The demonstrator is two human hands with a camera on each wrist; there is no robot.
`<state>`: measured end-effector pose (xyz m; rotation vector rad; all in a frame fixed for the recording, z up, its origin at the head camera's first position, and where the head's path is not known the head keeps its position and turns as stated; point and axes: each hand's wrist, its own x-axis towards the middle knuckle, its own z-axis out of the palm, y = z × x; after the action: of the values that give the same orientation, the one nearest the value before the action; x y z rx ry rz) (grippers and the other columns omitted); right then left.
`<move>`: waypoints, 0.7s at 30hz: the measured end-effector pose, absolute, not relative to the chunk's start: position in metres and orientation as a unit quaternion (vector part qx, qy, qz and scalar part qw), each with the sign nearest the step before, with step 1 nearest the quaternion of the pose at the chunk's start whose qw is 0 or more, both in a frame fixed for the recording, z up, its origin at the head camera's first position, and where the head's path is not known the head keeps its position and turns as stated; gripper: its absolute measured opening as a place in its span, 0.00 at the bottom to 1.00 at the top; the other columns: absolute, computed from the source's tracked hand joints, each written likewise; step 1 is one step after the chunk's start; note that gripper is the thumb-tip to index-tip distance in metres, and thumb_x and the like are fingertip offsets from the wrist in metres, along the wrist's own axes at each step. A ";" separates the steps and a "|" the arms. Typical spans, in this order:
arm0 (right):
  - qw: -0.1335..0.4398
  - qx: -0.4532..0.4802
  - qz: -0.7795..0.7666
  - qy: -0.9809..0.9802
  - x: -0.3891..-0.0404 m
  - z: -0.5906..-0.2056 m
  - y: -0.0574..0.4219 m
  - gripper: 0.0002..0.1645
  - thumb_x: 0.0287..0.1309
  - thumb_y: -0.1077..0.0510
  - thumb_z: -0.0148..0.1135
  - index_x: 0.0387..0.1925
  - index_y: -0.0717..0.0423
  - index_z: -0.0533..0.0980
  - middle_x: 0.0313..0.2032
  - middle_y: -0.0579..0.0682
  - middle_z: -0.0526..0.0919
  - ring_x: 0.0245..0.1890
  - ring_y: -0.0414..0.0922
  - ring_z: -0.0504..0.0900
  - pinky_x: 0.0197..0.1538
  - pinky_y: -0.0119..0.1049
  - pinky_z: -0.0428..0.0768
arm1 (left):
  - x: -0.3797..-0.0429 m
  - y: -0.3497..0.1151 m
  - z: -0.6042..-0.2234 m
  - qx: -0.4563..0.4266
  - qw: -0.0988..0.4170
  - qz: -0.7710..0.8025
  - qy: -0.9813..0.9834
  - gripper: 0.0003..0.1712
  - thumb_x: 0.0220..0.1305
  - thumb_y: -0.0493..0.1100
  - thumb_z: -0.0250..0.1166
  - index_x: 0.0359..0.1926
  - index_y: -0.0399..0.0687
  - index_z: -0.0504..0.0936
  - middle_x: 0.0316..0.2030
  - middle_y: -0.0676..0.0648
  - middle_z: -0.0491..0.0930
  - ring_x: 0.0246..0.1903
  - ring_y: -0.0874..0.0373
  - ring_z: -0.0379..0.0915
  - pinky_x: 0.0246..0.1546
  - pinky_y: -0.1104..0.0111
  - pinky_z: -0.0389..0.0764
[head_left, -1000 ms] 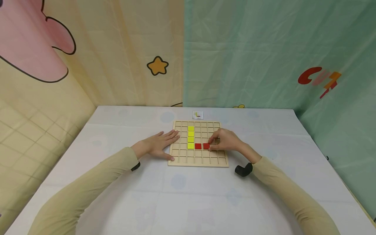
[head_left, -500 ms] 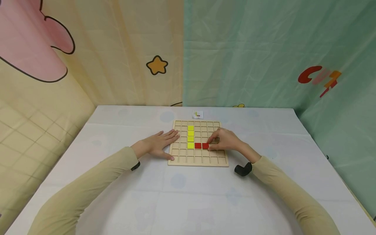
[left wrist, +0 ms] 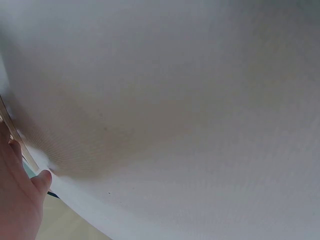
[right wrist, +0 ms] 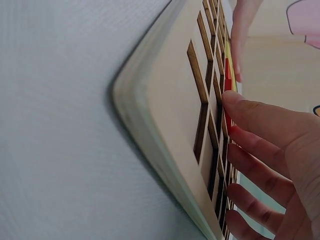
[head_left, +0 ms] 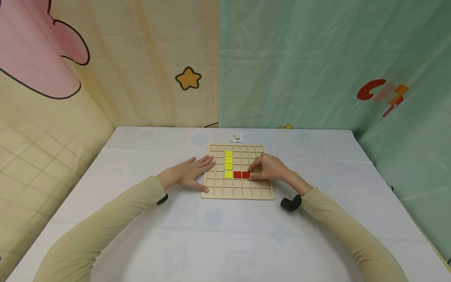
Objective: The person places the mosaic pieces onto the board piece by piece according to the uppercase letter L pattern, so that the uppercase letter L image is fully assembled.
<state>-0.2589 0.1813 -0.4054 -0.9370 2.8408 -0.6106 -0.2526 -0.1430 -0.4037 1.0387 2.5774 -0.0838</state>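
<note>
A wooden grid board (head_left: 218,192) lies flat on the table. Several yellow tiles (head_left: 228,160) form a column in its cells. Right of the lowest yellow one are two red tiles side by side, a left red tile (head_left: 237,175) and a right red tile (head_left: 246,175). My right hand (head_left: 270,167) pinches the right red tile at its outer edge; the right wrist view shows thumb and index finger at the red tile (right wrist: 228,115). With fingers spread, my left hand (head_left: 190,173) rests on the board's left edge. Only part of the left hand (left wrist: 22,195) shows in its wrist view.
A small printed card (head_left: 237,137) with a grid pattern lies just beyond the board. The white tablecloth (head_left: 211,243) covers the table. Patterned curtains (head_left: 158,58) hang behind and at both sides.
My right hand has slid the right red tile slightly left, closing the gap to the other red tile. Over the last half second it has barely moved. My left hand has stayed still.
</note>
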 end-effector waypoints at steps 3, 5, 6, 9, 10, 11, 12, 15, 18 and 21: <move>0.047 -0.301 -0.197 0.932 -0.260 -0.406 0.181 0.12 0.45 0.44 0.75 0.33 0.42 0.86 0.35 0.39 0.86 0.37 0.39 0.73 0.39 0.33 0.71 | -0.253 -0.143 -0.404 0.368 0.180 -0.028 0.912 0.59 0.58 0.76 0.51 0.77 0.51 0.37 0.77 0.47 0.31 0.76 0.52 0.27 0.73 0.47 0.41; 0.051 -0.298 -0.197 0.933 -0.260 -0.407 0.181 0.12 0.45 0.44 0.75 0.33 0.42 0.86 0.36 0.38 0.86 0.38 0.39 0.73 0.40 0.34 0.71 | -0.254 -0.144 -0.405 0.367 0.180 -0.031 0.912 0.59 0.58 0.76 0.51 0.77 0.52 0.36 0.77 0.48 0.30 0.76 0.52 0.27 0.73 0.47 0.41; 0.052 -0.298 -0.197 0.933 -0.260 -0.407 0.181 0.12 0.45 0.44 0.74 0.33 0.41 0.86 0.36 0.38 0.86 0.39 0.39 0.73 0.40 0.34 0.72 | -0.254 -0.144 -0.405 0.367 0.179 -0.035 0.912 0.59 0.58 0.76 0.50 0.77 0.52 0.35 0.77 0.48 0.30 0.76 0.53 0.26 0.74 0.47 0.41; 0.052 -0.299 -0.200 0.932 -0.260 -0.407 0.181 0.12 0.45 0.44 0.74 0.33 0.42 0.86 0.36 0.38 0.86 0.39 0.40 0.73 0.41 0.34 0.72 | -0.254 -0.144 -0.406 0.366 0.179 -0.038 0.912 0.59 0.58 0.76 0.50 0.77 0.52 0.35 0.77 0.48 0.30 0.76 0.53 0.26 0.74 0.47 0.41; 0.050 -0.302 -0.201 0.931 -0.260 -0.407 0.181 0.12 0.46 0.44 0.74 0.33 0.42 0.86 0.36 0.39 0.86 0.39 0.40 0.73 0.41 0.34 0.72 | -0.254 -0.144 -0.406 0.366 0.179 -0.038 0.912 0.59 0.58 0.76 0.50 0.77 0.52 0.35 0.77 0.48 0.30 0.76 0.53 0.26 0.74 0.47 0.41; 0.049 -0.302 -0.202 0.930 -0.259 -0.406 0.181 0.12 0.45 0.44 0.74 0.33 0.42 0.86 0.36 0.39 0.86 0.39 0.40 0.73 0.40 0.34 0.72 | -0.254 -0.144 -0.406 0.366 0.179 -0.035 0.912 0.59 0.58 0.76 0.51 0.77 0.52 0.36 0.77 0.48 0.30 0.76 0.52 0.26 0.73 0.47 0.41; 0.048 -0.302 -0.203 0.930 -0.259 -0.406 0.181 0.12 0.45 0.44 0.74 0.33 0.43 0.86 0.36 0.39 0.86 0.39 0.40 0.73 0.40 0.34 0.72 | -0.254 -0.144 -0.406 0.366 0.179 -0.036 0.913 0.59 0.58 0.76 0.50 0.77 0.52 0.36 0.77 0.48 0.30 0.76 0.53 0.26 0.73 0.47 0.41; 0.044 -0.304 -0.203 0.930 -0.259 -0.406 0.181 0.13 0.45 0.44 0.74 0.33 0.43 0.86 0.35 0.39 0.86 0.38 0.40 0.73 0.39 0.34 0.72 | -0.254 -0.144 -0.406 0.365 0.180 -0.034 0.913 0.59 0.58 0.77 0.50 0.77 0.52 0.36 0.77 0.48 0.30 0.76 0.53 0.26 0.74 0.47 0.41; 0.044 -0.304 -0.203 0.930 -0.259 -0.405 0.181 0.13 0.45 0.44 0.74 0.33 0.44 0.86 0.35 0.39 0.86 0.37 0.40 0.72 0.38 0.33 0.71 | -0.254 -0.143 -0.406 0.365 0.181 -0.036 0.913 0.59 0.58 0.77 0.50 0.77 0.52 0.36 0.77 0.49 0.29 0.76 0.53 0.26 0.74 0.48 0.40; 0.045 -0.304 -0.201 0.930 -0.259 -0.405 0.181 0.13 0.46 0.45 0.74 0.33 0.44 0.86 0.34 0.39 0.86 0.37 0.40 0.72 0.38 0.33 0.71 | -0.254 -0.143 -0.406 0.364 0.182 -0.039 0.913 0.59 0.58 0.77 0.50 0.77 0.52 0.35 0.77 0.49 0.29 0.76 0.53 0.25 0.74 0.48 0.40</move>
<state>-0.2592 0.1807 -0.4050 -0.9297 2.8400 -0.6151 -0.2544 -0.1433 -0.4059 1.0269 2.5770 -0.1111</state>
